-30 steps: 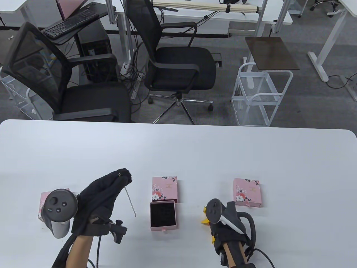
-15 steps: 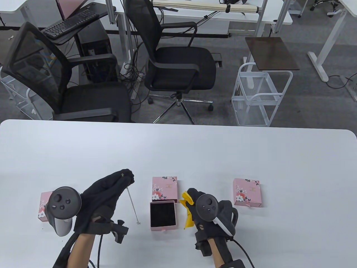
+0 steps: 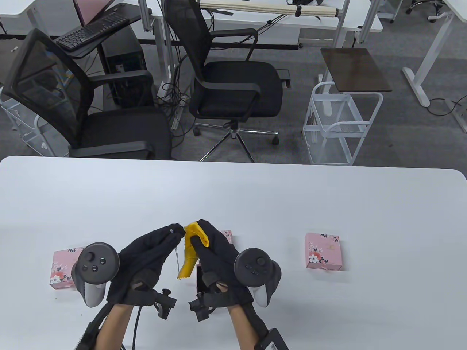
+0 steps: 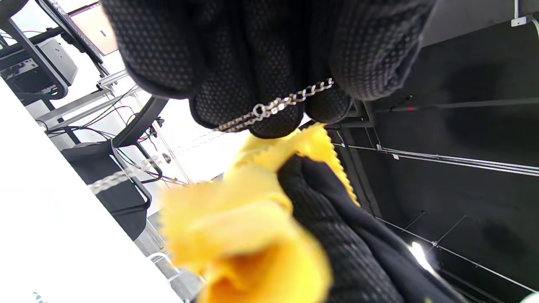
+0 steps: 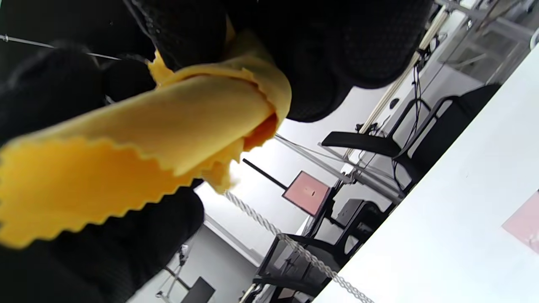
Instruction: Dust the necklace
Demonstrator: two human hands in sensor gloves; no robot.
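Clearly light, limp, snag-prone: silver chain necklace (image 4: 273, 105) pinched at top in left hand (image 3: 153, 255); right hand (image 3: 215, 251) grips yellow cloth (image 3: 189, 251) beside it, above desk's (image 3: 328, 204) near edge.

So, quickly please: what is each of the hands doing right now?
Left hand: pinches the necklace at the fingertips; the chain hangs down.
Right hand: grips the yellow cloth, right beside the chain.

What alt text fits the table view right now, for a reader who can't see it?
Over a white table, the gloved left hand pinches a hanging necklace while the right hand holds a yellow cloth against it. Pink floral boxes lie nearby.
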